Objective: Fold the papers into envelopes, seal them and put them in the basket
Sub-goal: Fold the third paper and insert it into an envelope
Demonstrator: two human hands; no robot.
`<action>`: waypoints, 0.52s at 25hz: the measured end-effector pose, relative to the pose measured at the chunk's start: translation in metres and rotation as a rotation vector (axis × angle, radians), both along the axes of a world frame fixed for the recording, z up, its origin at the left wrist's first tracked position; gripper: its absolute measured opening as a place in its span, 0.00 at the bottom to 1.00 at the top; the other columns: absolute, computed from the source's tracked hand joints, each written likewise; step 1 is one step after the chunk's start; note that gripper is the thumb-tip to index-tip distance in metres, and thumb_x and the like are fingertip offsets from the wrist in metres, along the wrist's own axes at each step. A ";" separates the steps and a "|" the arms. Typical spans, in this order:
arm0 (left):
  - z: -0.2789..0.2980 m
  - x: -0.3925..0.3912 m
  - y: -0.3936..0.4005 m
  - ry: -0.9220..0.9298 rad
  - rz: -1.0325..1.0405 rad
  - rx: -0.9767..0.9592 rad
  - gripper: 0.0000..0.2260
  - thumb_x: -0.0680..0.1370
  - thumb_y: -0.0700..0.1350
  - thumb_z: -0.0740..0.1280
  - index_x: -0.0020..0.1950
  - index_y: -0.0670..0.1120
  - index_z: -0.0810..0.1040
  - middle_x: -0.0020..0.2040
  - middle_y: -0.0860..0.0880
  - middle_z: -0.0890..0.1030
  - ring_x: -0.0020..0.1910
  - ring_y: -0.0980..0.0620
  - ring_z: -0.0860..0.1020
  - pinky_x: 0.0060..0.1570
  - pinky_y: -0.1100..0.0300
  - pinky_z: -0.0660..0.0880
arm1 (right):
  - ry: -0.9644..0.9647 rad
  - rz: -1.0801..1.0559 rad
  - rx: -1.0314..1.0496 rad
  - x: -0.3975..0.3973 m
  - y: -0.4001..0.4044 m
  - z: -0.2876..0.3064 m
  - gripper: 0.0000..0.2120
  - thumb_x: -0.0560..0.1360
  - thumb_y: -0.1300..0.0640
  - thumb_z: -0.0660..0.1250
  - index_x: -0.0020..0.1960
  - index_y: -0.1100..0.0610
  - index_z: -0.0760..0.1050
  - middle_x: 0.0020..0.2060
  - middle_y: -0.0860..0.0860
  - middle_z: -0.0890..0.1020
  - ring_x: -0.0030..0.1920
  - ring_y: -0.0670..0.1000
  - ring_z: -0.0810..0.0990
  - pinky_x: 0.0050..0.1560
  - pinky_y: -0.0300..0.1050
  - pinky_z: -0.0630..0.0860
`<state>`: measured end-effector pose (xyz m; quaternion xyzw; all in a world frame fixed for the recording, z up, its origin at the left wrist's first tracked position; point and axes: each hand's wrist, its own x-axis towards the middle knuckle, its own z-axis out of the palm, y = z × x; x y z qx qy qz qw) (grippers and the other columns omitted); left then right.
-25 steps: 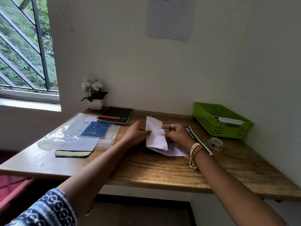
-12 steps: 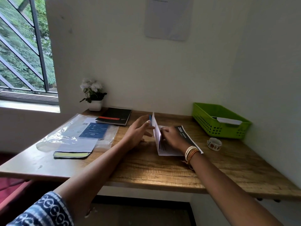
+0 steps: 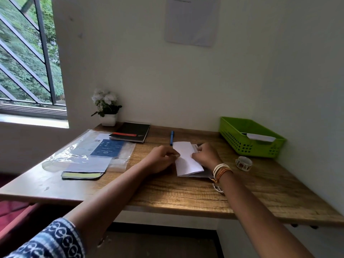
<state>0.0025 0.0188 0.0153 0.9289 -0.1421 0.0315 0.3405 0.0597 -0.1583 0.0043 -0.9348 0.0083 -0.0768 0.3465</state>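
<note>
The folded paper (image 3: 187, 158) lies flat on the surface (image 3: 186, 190) between my two hands. My left fingers (image 3: 172, 155) pinch its left edge; my right fingers (image 3: 198, 155) press its right side. One green basket (image 3: 249, 148) holds one envelope (image 3: 260, 137).

I see a wooden desk (image 3: 167, 194) carrying a green basket (image 3: 240, 144), tape roll (image 3: 243, 163), blue pen (image 3: 171, 138), folded paper (image 3: 187, 161), black notebook (image 3: 132, 132), plastic sleeve (image 3: 80, 155) and potted flower (image 3: 107, 108).

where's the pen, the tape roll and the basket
pen (image 3: 171, 138), head view, middle of its barrel
tape roll (image 3: 243, 163), head view, its outer band
basket (image 3: 247, 146), head view, its front wall
</note>
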 end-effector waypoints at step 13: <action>-0.001 0.004 0.001 0.046 0.147 -0.135 0.16 0.82 0.51 0.56 0.63 0.46 0.77 0.56 0.46 0.81 0.52 0.52 0.77 0.49 0.60 0.71 | 0.227 0.088 0.494 -0.027 0.003 0.015 0.08 0.74 0.69 0.65 0.53 0.64 0.74 0.39 0.60 0.80 0.33 0.52 0.80 0.24 0.40 0.77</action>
